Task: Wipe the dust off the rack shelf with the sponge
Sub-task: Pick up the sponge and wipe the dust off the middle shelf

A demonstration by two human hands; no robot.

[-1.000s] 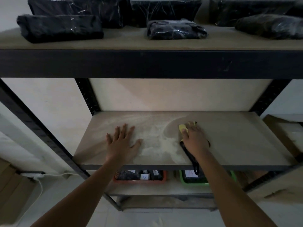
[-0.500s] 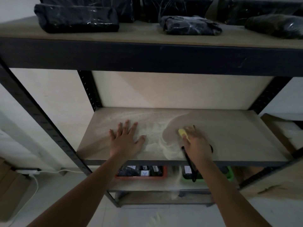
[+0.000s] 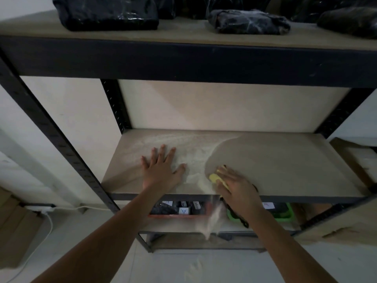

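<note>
Dusty shelf point(image 3: 285, 170), sponge point(image 3: 214, 177) seemingly front-to-back.

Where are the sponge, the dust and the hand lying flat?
sponge point(image 3: 214, 177): head view, its yellow end.
dust point(image 3: 193, 158): head view, pale patch on shelf.
left hand point(image 3: 161, 170): head view, its back.

Storage room or stockroom, plain and dim. Black metal rack point(image 3: 61, 139) with slotted uprights and bare board shelves against a blank pale wall point(image 3: 224, 105). Top shelf point(image 3: 183, 35) carries dark bundles point(image 3: 106, 13) wrapped in clear plastic. Middle shelf point(image 3: 285, 164) dusty, pale powder over its left half. Lower shelf holds a red bin point(image 3: 179, 216) and a green bin point(image 3: 283, 215) with small labelled items. Flat cardboard point(image 3: 16, 227) leans at left beside a white cable point(image 3: 49, 223) on a bare light floor point(image 3: 183, 266)
</note>
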